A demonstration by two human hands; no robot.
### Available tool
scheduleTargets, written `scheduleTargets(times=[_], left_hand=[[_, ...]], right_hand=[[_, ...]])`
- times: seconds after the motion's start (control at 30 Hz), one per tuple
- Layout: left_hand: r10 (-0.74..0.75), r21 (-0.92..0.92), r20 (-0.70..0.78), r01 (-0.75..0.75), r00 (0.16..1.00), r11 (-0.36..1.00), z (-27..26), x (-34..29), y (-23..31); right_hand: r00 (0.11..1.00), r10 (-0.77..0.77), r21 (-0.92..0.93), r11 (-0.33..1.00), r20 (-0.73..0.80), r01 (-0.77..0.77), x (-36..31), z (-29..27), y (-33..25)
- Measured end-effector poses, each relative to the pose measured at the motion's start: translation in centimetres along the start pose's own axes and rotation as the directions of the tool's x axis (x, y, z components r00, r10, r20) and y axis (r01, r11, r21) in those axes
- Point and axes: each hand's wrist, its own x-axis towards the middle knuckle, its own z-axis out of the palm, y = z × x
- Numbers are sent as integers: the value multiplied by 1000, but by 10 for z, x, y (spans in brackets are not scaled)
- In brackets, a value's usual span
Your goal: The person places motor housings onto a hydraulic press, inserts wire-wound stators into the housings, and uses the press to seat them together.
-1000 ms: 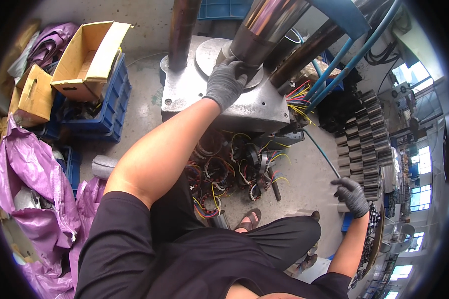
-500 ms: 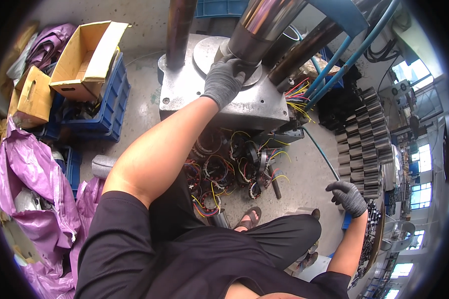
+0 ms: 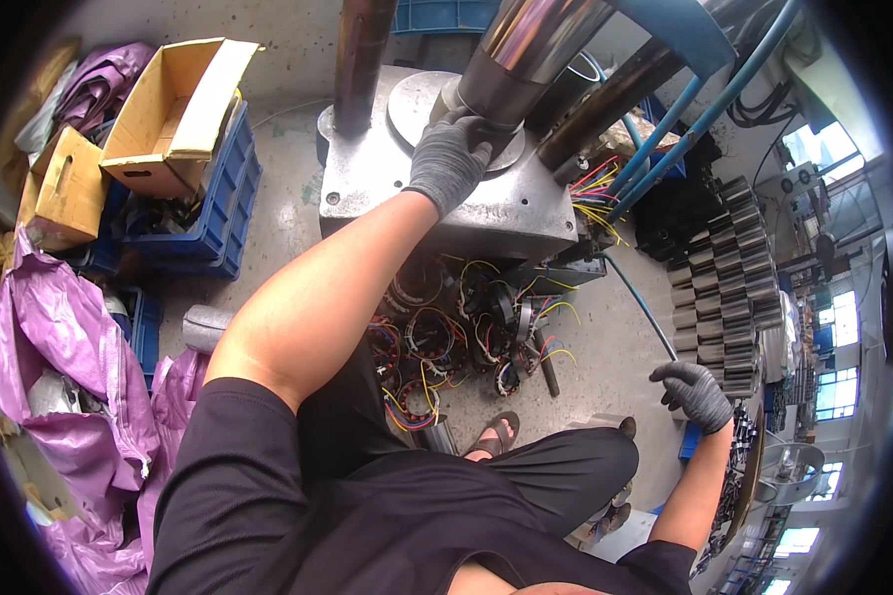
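My left hand (image 3: pixel 448 164), in a grey knit glove, is wrapped against the lower end of a dark metal sleeve (image 3: pixel 496 94). The sleeve stands under a shiny steel ram (image 3: pixel 546 40), above a round plate (image 3: pixel 407 109) on the press bed (image 3: pixel 367 188). Its fingertips are partly hidden behind the sleeve. Off to the right, my gloved right hand (image 3: pixel 700 395) has curled fingers at the end of a thin blue-green lever (image 3: pixel 640 302). The lever's tip disappears at the glove.
Wound stators with coloured wires (image 3: pixel 437 337) lie below the press. Stacked metal cylinders (image 3: pixel 719 288) stand at right. Blue hoses (image 3: pixel 700 129) run beside the press column (image 3: pixel 357 69). At left are a cardboard box (image 3: pixel 174 129), a blue crate (image 3: pixel 223 218) and purple sacks (image 3: pixel 64 337).
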Motion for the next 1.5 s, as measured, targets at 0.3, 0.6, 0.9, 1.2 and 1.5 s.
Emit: scheduleTargets(times=[0.3, 0.6, 0.9, 1.2, 1.5], left_hand=[[-19, 3, -13, 19, 1000, 1000, -1, -1, 2], [-12, -18, -32, 11, 999, 1000, -4, -2, 7], [-27, -20, -3, 27, 1000, 999, -3, -2, 6], [17, -7, -24, -17, 1000, 1000, -5, -2, 5], [16, 8, -29, -15, 999, 1000, -6, -3, 4]], right_hand=[[999, -25, -11, 1000, -20, 25, 0, 2, -5], [998, -10, 46, 999, -69, 13, -2, -2, -4], [989, -50, 154, 986, -137, 71, 0, -5, 4], [992, -32, 148, 988, -125, 51, 0, -5, 1], [996, 78, 70, 994, 37, -80, -2, -2, -12]])
